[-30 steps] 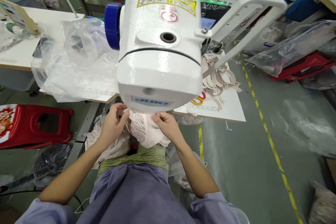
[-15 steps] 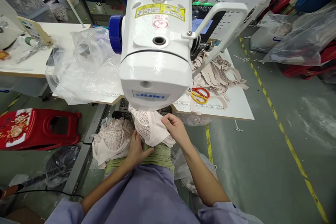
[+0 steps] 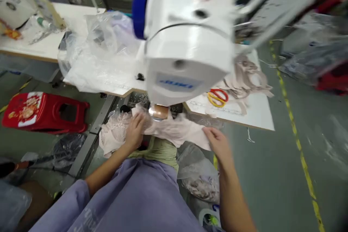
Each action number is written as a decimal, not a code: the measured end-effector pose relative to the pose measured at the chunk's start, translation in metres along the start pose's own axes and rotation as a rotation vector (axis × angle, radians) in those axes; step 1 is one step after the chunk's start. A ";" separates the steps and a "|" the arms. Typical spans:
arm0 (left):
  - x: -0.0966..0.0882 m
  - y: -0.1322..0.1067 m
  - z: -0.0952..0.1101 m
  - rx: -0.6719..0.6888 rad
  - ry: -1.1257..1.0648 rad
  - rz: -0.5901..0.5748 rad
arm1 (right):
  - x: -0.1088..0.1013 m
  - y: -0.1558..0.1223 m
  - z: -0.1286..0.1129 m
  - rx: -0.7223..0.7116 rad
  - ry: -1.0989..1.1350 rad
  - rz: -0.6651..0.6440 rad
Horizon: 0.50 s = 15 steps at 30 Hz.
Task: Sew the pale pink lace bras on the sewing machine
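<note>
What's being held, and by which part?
The right hand pinches the pale pink fabric garment at its right end; the left hand is at its left part, grip too blurred to tell.

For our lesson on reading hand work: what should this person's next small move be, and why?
Perhaps the right hand should gently draw the pale fabric straighter: that hand pinches one end, the left hand is near the other, and the stretch between, below the sewing machine head in view, looks rumpled, though blurred.

Hands (image 3: 135,132) (image 3: 219,145) wider apart, pale garment (image 3: 187,130) stretched sideways
</note>
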State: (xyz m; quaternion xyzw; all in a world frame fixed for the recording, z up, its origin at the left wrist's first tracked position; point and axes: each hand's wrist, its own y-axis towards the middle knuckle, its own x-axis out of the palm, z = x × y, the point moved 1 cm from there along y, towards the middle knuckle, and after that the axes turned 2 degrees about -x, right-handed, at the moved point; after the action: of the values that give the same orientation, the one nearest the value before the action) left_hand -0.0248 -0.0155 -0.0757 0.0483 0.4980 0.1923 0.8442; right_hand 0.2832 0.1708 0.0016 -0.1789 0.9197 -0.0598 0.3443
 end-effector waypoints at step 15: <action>-0.090 -0.075 -0.065 -0.534 0.189 -0.214 | 0.126 -0.039 -0.015 -0.487 -0.032 -0.302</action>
State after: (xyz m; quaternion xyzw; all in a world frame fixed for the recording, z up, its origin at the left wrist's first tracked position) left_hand -0.0987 -0.1255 -0.0545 -0.2461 0.5084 0.2301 0.7925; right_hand 0.1962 0.0874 -0.0547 -0.3924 0.8644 0.1152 0.2925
